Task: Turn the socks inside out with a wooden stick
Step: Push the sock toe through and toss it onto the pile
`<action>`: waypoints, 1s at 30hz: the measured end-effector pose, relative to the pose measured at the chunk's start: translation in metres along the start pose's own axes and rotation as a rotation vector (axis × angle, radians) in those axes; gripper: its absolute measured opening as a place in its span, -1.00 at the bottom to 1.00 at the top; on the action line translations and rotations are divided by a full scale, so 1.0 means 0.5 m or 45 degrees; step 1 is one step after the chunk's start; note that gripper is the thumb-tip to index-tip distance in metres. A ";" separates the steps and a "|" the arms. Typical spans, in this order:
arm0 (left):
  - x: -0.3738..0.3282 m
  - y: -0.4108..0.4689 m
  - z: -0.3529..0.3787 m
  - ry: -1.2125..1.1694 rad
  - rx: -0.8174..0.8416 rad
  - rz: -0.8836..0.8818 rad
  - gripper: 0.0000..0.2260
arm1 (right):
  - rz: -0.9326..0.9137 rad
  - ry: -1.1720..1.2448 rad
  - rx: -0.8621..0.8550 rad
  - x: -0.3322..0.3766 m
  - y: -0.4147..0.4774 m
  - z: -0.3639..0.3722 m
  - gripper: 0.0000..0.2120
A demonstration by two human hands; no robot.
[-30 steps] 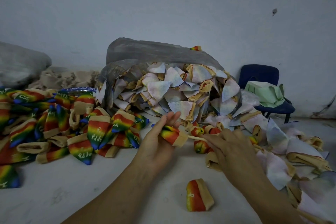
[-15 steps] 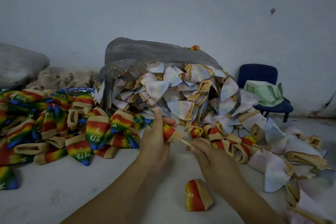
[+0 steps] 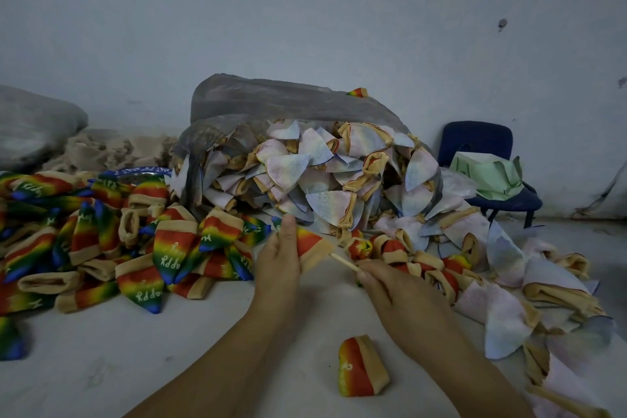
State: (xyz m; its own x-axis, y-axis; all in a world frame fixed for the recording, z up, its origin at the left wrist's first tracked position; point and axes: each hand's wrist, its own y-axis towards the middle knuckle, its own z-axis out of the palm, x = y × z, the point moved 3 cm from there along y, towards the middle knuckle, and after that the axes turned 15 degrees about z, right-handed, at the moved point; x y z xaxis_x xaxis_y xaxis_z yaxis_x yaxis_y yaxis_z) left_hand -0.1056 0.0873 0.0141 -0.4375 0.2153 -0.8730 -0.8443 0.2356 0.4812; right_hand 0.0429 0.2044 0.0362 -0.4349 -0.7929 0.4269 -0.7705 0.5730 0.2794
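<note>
Left of my left hand the rainbow pile sits apart, finished ones I'd judge. That hand grips the sock round its body, cuff turned rightward so the wooden stick can enter. My right hand pinches the stick's near end; pale socks heap beyond it, presumably waiting.

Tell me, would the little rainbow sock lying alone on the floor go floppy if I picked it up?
Probably floppy: the lone sock lies crumpled and folded, like soft cloth. Likely light, since it is small and thin. It should not roll; it rests flat on the floor.
</note>
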 end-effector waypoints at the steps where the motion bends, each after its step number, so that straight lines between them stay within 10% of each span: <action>1: 0.003 0.003 -0.005 -0.013 -0.055 -0.012 -0.39 | 0.007 -0.014 0.009 -0.002 0.001 0.000 -0.74; 20: -0.004 -0.004 0.009 -0.076 0.083 -0.128 -0.48 | 0.098 0.011 -0.070 -0.006 0.010 -0.001 -0.73; 30: -0.003 0.001 0.022 -0.794 -0.047 -0.541 -0.47 | 0.030 -0.111 -0.086 -0.026 0.017 -0.012 -0.76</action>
State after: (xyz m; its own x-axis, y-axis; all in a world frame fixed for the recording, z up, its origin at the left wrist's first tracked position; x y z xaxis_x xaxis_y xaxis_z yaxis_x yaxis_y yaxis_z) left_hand -0.1019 0.0977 0.0166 0.1745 0.6123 -0.7711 -0.9161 0.3881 0.1008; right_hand 0.0448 0.2208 0.0384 -0.4939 -0.7922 0.3583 -0.7274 0.6023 0.3289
